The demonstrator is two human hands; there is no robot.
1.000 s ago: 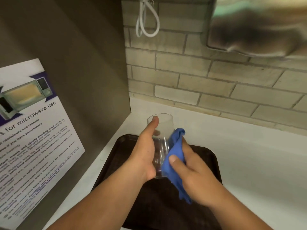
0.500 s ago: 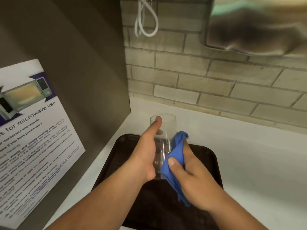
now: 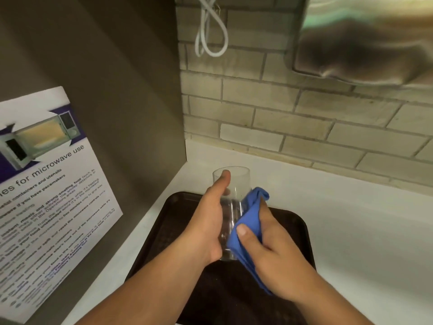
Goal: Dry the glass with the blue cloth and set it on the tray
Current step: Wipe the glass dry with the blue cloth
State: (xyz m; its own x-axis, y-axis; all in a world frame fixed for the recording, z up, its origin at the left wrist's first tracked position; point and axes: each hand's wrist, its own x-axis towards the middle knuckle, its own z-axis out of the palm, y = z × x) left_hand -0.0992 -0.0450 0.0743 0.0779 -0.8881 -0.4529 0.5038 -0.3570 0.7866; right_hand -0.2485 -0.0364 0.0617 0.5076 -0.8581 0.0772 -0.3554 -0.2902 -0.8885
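Note:
A clear drinking glass (image 3: 235, 184) is held upright above the dark brown tray (image 3: 295, 226). My left hand (image 3: 207, 222) grips the glass from its left side, thumb up near the rim. My right hand (image 3: 271, 249) holds the blue cloth (image 3: 250, 219) pressed against the glass's right side, thumb on the cloth. The cloth hangs down under my right palm. The glass's base is level with my left palm, above the tray.
The tray lies on a white counter (image 3: 363, 242) in a corner. A grey panel with a microwave-use notice (image 3: 46, 188) stands on the left. A brick wall (image 3: 281, 113) is behind, with a white cable loop (image 3: 210, 34) and a metal dispenser (image 3: 365, 38) overhead.
The blue cloth and my right hand have slid slightly along the right side of the glass. The glass has shifted a little to the right in my left hand's grip.

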